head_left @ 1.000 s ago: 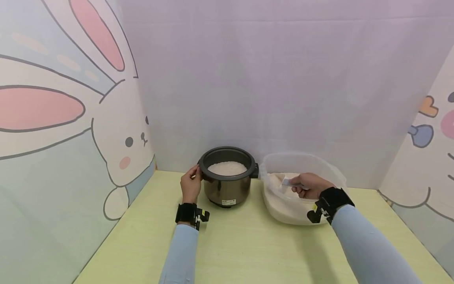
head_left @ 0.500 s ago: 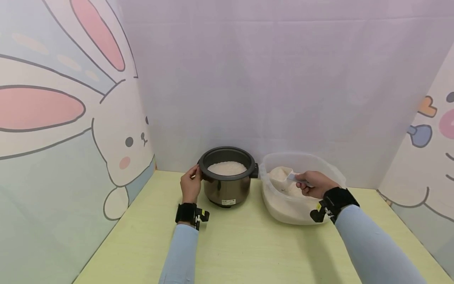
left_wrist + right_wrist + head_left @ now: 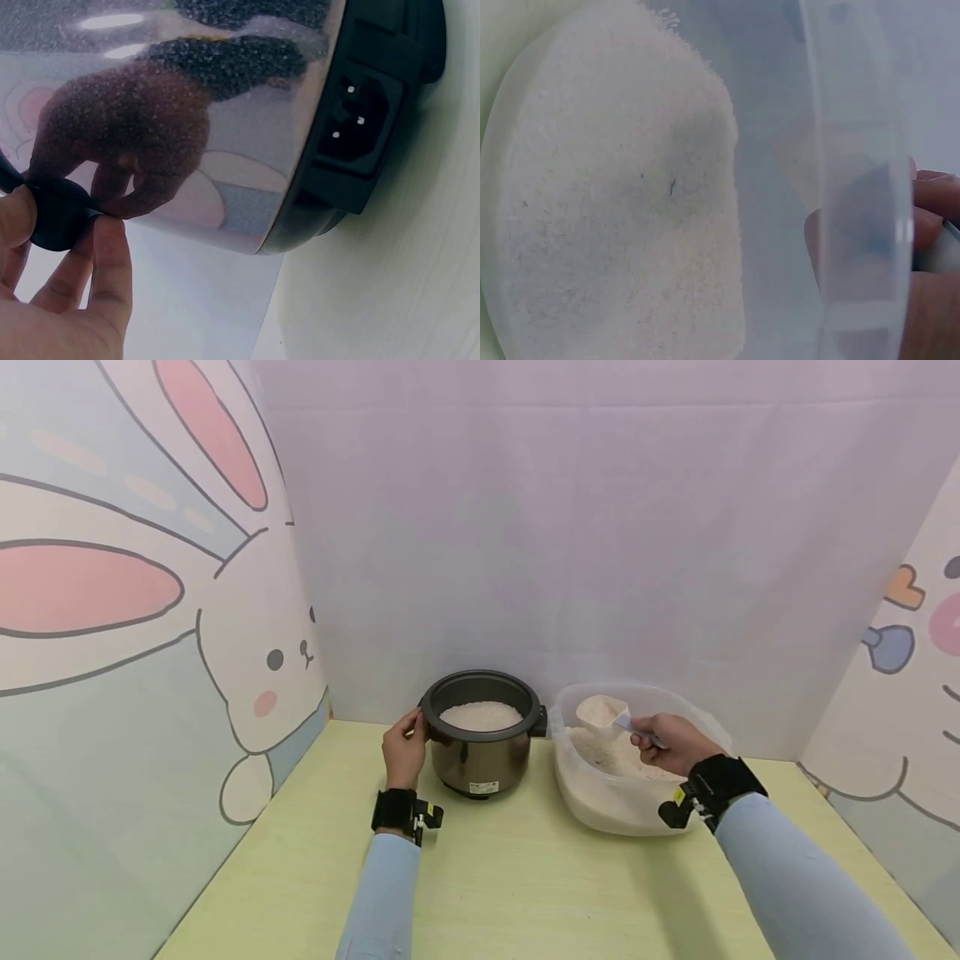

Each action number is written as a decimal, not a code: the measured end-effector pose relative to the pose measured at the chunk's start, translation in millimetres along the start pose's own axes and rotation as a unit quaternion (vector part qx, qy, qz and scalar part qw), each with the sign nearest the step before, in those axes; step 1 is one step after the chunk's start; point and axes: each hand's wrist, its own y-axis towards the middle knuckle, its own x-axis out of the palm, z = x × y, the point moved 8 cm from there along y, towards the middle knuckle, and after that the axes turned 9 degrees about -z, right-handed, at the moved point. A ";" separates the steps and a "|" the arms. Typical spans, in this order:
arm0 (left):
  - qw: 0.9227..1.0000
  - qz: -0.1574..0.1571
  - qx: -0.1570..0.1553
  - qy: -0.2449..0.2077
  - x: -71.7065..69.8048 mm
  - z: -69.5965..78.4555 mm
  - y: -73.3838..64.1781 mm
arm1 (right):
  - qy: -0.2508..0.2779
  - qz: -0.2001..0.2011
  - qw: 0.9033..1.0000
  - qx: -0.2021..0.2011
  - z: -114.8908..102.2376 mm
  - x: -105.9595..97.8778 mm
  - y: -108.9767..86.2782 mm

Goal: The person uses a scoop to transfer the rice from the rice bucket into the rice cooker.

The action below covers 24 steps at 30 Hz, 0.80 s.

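My left hand (image 3: 405, 750) pinches the black side handle (image 3: 61, 217) of a dark, shiny rice cooker (image 3: 480, 760), thumb on one side and fingers on the other. White rice (image 3: 482, 716) lies in the cooker's open pot. With my right hand (image 3: 671, 743) I grip the grey-blue handle of a scoop (image 3: 602, 713) heaped with rice. The scoop is raised over the rice in a translucent plastic bin (image 3: 607, 814). Through the bin's wall in the right wrist view, the scoop and part of the right hand (image 3: 930, 300) look hazy.
Cooker and bin stand side by side on a pale yellow-green table (image 3: 517, 885), close to a plain lilac back curtain (image 3: 600, 527). A power socket (image 3: 358, 120) shows on the cooker's side. Cartoon-printed panels (image 3: 247, 693) flank the table.
My right hand has lifted the scoop, now full of rice, up out of the rice in the bin and shifted slightly right. The left hand stays on the cooker's handle.
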 end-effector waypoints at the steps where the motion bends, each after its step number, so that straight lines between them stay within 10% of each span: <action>1: 1.000 0.000 0.000 -0.001 0.2 0.3 0.1 | -0.001 -0.001 1.000 -0.004 -2.5 1.1 -0.8; 24: 1.000 -0.006 -0.002 0.000 1.1 -1.4 -0.5 | -0.010 0.006 0.999 -0.046 -56.6 38.5 0.7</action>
